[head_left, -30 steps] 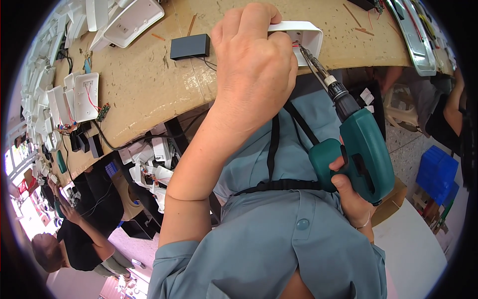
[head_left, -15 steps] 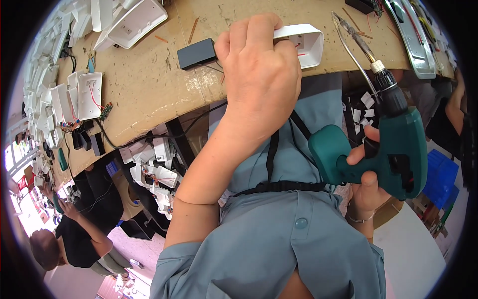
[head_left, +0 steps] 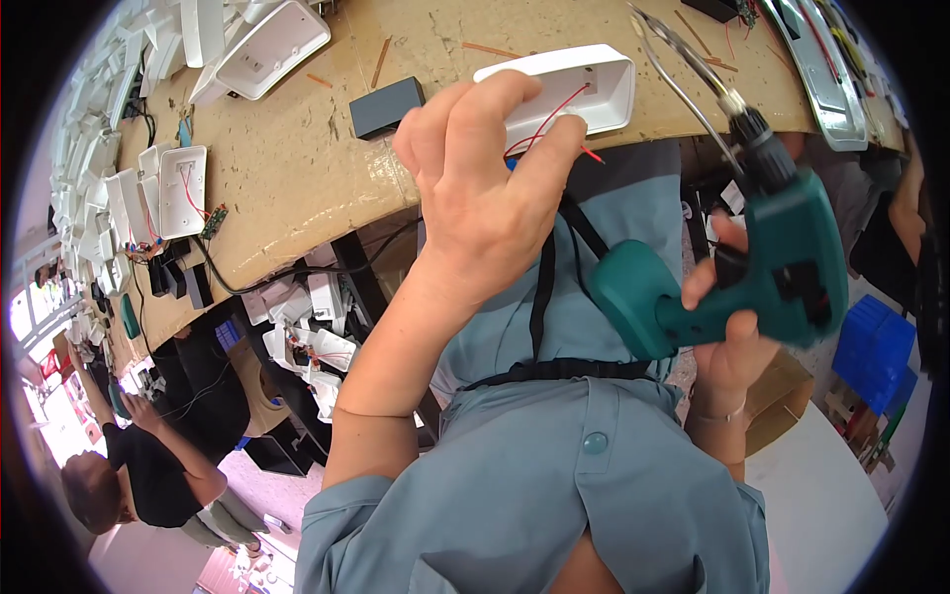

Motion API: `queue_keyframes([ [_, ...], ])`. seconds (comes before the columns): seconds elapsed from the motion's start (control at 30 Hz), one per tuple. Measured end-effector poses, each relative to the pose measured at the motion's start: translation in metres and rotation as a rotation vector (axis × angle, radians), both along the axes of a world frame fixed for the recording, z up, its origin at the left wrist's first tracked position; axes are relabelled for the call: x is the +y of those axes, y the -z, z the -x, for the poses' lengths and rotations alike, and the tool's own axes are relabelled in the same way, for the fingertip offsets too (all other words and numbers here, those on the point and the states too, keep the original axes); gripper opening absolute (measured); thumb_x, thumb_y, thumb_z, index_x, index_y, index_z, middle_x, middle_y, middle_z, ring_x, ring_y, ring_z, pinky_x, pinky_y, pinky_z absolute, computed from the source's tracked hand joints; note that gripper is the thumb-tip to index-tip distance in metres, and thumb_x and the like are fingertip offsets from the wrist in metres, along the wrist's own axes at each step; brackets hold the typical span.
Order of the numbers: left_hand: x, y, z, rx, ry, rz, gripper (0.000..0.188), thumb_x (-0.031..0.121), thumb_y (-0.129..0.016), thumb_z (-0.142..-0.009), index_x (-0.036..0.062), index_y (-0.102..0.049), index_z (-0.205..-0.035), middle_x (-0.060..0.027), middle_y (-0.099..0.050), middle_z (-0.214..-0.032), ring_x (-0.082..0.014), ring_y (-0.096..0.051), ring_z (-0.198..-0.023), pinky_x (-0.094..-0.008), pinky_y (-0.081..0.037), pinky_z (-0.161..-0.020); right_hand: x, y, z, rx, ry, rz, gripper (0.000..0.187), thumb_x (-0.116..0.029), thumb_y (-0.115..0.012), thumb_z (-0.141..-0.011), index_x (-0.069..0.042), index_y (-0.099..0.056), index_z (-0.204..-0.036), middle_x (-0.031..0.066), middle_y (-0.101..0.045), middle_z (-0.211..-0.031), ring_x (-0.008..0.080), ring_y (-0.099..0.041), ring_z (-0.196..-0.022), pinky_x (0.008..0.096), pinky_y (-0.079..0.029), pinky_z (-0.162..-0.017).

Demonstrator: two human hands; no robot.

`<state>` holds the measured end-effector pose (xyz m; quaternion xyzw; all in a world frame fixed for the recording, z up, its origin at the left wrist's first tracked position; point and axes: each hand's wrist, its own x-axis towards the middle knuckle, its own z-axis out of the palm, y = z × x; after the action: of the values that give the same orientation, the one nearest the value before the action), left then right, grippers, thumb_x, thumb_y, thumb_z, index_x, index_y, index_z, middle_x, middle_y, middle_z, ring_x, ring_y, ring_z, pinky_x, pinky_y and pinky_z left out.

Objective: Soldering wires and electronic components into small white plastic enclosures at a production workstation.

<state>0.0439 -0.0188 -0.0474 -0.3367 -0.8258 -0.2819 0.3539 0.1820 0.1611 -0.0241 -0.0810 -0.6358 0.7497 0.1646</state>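
Observation:
My right hand [head_left: 730,342] grips a green gun-shaped soldering iron [head_left: 797,262], a finger near its trigger. Its metal tip and a thin curved tube point up over the workbench. On the bench's near edge stands an open white plastic box [head_left: 614,94], hollow side toward me. Red wires [head_left: 539,134] run out of it, one bare end hanging past the rim. My left hand [head_left: 490,188] is open in front of the box, thumb and forefinger apart near the wires; its palm side is hidden. Left of that hand lies a dark grey block [head_left: 387,107].
Another white box [head_left: 272,49] and a heap of white casings [head_left: 84,168] lie at the left. A wired white casing [head_left: 182,193] sits nearer. A clear tray [head_left: 816,69] stands at the far right. A co-worker [head_left: 163,480] is at the lower left.
My left hand has come out of the white box and moved left and down, its fingers spreading. Red wires now show. The soldering iron has risen and shifted slightly left.

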Motion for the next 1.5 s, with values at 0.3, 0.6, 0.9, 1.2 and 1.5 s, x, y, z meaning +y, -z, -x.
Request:
queue_keyframes([
  [0.3, 0.001, 0.002, 0.003, 0.015, 0.144, -0.117, 0.025, 0.01, -0.068, -0.061, 0.0114, -0.064, -0.086, 0.0025, -0.057, -0.074, -0.0145, -0.053, -0.065, -0.0289, -0.034, -0.065, 0.003, 0.012, 0.069, 0.029, -0.341, 0.397, 0.082, -0.041, -0.063, -0.082, -0.001, -0.02, -0.14, 0.0288, -0.023, -0.141, 0.0334, -0.04, -0.125, 0.0322, -0.054, -0.083],
  [0.6, 0.012, -0.005, 0.008, -0.038, 0.238, -0.215, 0.019, 0.004, -0.069, -0.065, 0.0092, -0.061, -0.082, 0.0012, -0.058, -0.071, -0.016, -0.053, -0.062, -0.0287, -0.031, -0.063, -0.013, 0.016, 0.078, 0.011, -0.289, 0.57, 0.076, -0.035, -0.064, -0.083, -0.003, -0.025, -0.139, 0.0243, -0.034, -0.138, 0.0386, -0.037, -0.126, 0.0456, -0.041, -0.097],
  [0.9, 0.007, -0.005, 0.008, 0.022, 0.016, 0.049, 0.015, 0.01, -0.07, -0.071, 0.0134, -0.062, -0.083, 0.003, -0.056, -0.071, -0.0136, -0.051, -0.063, -0.031, -0.025, -0.068, -0.011, 0.013, 0.08, -0.025, -0.307, 0.444, 0.082, -0.046, -0.062, -0.081, -0.001, -0.024, -0.139, 0.0229, -0.036, -0.137, 0.0379, -0.034, -0.128, 0.0453, -0.037, -0.103],
  [1.2, 0.01, -0.009, 0.003, 0.01, -0.056, 0.04, 0.013, 0.011, -0.071, -0.069, 0.014, -0.064, -0.079, 0.0026, -0.057, -0.079, -0.0131, -0.051, -0.073, -0.0318, -0.024, -0.072, -0.011, 0.02, 0.08, 0.031, -0.305, 0.561, 0.076, -0.034, -0.064, -0.083, -0.004, -0.023, -0.14, 0.0246, -0.035, -0.137, 0.0384, -0.04, -0.124, 0.0456, -0.043, -0.096],
  [1.5, 0.015, -0.003, 0.016, 0.076, -0.127, -0.049, 0.013, 0.006, -0.066, -0.06, 0.0117, -0.059, -0.07, 0.0025, -0.054, -0.089, -0.0159, -0.053, -0.088, -0.0393, -0.024, -0.083, 0.016, 0.011, 0.047, 0.017, -0.232, 0.308, 0.086, -0.04, -0.067, -0.079, 0.005, -0.023, -0.138, 0.0253, -0.039, -0.133, 0.0298, -0.056, -0.106, 0.0334, -0.056, -0.073],
])
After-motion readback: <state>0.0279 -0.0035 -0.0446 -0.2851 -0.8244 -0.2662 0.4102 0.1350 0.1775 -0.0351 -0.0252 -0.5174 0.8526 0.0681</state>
